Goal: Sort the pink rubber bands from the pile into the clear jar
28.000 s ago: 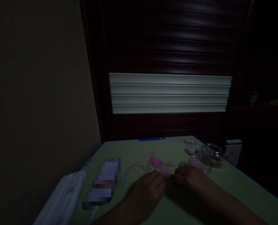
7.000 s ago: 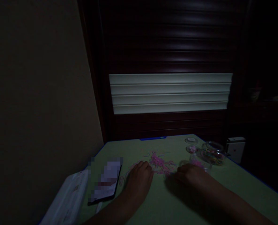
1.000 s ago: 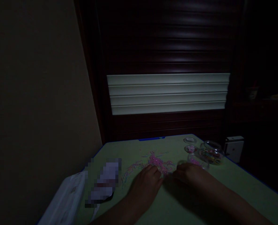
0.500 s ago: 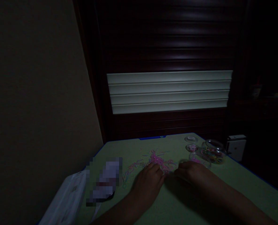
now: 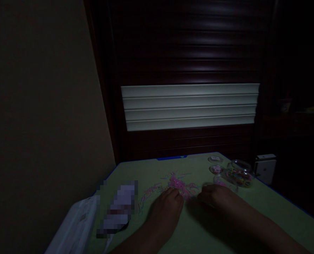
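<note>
So the loose pink bands [image 5: 178, 185] sit mid tabletop [image 5: 143, 170], left hand [image 5: 169, 204] against the near side; right hand [image 5: 213, 194] crowds the clear dish [image 5: 235, 185] toward the right edge, so a wrist bump could tip it, fingers [image 5: 175, 194] curled, can't tell if gripping

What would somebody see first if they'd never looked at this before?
Probably the pale slatted strip, the brightest thing here, running across the dark slatted panel behind the green tabletop. Next, perhaps the pink pile of little bits mid-table, with the left hand at its near edge and the right hand to its right. Then maybe the clear round jar of colourful loops near the table's right edge.
</note>
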### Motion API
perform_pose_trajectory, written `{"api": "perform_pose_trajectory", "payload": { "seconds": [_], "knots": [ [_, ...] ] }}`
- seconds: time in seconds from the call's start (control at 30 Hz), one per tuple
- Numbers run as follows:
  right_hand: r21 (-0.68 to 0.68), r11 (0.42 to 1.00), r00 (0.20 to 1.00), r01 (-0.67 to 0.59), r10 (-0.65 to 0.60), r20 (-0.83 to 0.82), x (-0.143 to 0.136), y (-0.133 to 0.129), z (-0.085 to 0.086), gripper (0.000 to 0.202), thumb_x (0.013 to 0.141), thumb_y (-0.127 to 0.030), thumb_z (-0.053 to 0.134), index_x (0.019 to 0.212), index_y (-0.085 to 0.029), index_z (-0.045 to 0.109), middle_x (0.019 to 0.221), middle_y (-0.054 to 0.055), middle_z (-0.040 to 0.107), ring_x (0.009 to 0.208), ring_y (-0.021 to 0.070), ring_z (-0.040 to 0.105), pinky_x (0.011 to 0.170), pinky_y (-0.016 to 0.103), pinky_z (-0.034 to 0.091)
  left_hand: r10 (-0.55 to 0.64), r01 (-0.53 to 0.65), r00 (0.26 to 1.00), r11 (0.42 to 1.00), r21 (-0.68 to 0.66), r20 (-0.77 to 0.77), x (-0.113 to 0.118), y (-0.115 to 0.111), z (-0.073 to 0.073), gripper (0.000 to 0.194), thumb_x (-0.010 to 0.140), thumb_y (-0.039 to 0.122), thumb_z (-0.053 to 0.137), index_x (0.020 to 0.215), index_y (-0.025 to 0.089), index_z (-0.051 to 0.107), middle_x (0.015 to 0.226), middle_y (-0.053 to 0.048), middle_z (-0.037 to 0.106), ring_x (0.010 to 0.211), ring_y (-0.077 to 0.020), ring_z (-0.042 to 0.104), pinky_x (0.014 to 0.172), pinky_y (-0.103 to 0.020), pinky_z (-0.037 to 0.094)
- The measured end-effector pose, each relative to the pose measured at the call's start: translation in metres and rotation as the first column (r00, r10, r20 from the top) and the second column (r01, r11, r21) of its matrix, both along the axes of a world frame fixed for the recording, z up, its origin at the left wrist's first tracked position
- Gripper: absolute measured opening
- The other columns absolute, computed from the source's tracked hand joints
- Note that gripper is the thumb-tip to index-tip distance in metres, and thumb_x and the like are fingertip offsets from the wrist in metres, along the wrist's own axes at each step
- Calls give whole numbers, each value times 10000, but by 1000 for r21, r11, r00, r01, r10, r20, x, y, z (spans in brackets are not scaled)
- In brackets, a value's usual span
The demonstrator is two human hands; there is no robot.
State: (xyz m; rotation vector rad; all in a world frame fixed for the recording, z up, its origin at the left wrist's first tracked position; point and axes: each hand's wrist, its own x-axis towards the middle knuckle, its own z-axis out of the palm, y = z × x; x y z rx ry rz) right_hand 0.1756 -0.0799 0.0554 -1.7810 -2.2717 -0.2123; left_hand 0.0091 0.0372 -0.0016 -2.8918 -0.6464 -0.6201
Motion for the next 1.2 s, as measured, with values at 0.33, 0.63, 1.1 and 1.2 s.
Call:
{"api": "perform_pose_trajectory", "payload": {
  "seconds": [0.33,0.63,1.1,1.2],
  "knots": [
    [-21,1000,1000,1,-1,4,-3,-2,4,212,864,-149,464,742,-165,636,731,42,632,618,114,541,563,208,321,30,-30,1000,999,17,-4,-5,1,2,242,875,12,387,883,150,585,937,-53,586,907,-200,540,834,-357,478],
    [24,1000,1000,-1,1,-16,0,-1,-3,198,877,-177,475,771,-170,643,741,32,627,621,113,536,576,214,327,-6,4,998,999,40,64,-8,0,4,218,893,40,393,908,163,573,926,-47,571,880,-200,534,805,-365,493],
    [100,994,998,-43,47,-35,3,3,-8,96,853,-180,558,832,-189,651,761,13,614,663,126,544,605,230,345,-312,280,930,943,179,192,-10,-7,4,155,937,110,390,883,153,530,854,-37,561,777,-184,516,684,-333,471],
    [103,992,997,-66,70,-37,1,3,-7,87,839,-150,571,838,-190,648,757,4,607,662,119,530,586,225,330,-346,304,918,928,217,193,-10,-8,7,164,942,119,384,870,148,528,834,-37,557,754,-177,511,669,-321,457]
  ]
}}
